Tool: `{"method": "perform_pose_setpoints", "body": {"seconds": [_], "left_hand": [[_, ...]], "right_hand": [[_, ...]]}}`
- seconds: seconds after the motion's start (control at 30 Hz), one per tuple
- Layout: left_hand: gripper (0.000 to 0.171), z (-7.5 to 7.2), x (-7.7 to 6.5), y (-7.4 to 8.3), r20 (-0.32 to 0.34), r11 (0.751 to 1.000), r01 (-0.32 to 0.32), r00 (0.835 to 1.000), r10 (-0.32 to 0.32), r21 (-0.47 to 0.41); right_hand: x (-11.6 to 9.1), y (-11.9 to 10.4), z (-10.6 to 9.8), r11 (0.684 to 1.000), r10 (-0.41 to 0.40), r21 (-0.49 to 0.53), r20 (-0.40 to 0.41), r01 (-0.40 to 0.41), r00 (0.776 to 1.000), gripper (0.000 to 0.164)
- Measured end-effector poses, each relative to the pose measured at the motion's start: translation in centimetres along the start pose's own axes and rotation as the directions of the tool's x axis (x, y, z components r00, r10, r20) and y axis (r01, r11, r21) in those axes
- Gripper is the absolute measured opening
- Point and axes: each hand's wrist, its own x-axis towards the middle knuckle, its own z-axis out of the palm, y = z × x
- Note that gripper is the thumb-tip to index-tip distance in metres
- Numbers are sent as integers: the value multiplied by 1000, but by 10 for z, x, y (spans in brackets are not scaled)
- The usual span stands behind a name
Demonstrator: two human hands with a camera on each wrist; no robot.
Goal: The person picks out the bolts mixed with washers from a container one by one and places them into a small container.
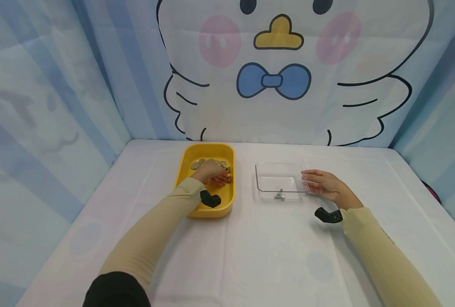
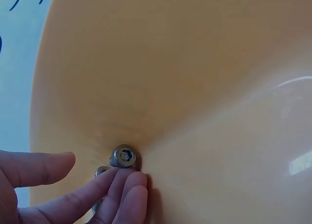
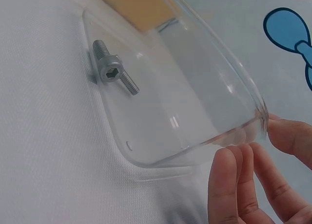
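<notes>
In the head view my left hand (image 1: pixel 212 171) reaches down into the yellow tray (image 1: pixel 180 177). The left wrist view shows its fingertips touching a socket head bolt (image 2: pixel 124 156) by the tray wall, thumb held apart. A second bolt (image 2: pixel 101 171) is partly hidden behind those fingers. My right hand (image 1: pixel 326 184) is at the right side of a clear plastic box (image 1: pixel 263 190), straight fingers against the outer wall and thumb by the rim corner. Inside that box, near one wall, two silvery socket head bolts (image 3: pixel 111 70) lie crossed.
Several round metal pieces (image 1: pixel 195 165) lie at the back of the yellow tray. A white cloth (image 1: pixel 266 247) covers the table. Behind it hangs a printed curtain (image 1: pixel 220 106), with more curtain at both sides.
</notes>
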Motion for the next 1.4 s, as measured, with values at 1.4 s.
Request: {"method": "perform_pose_setpoints", "body": {"seconds": [1.4], "left_hand": [[28, 9, 8, -6, 27, 984, -7, 1000, 12, -179]], "right_hand": [[2, 0, -1, 994, -4, 111, 20, 2, 1000, 12]]}}
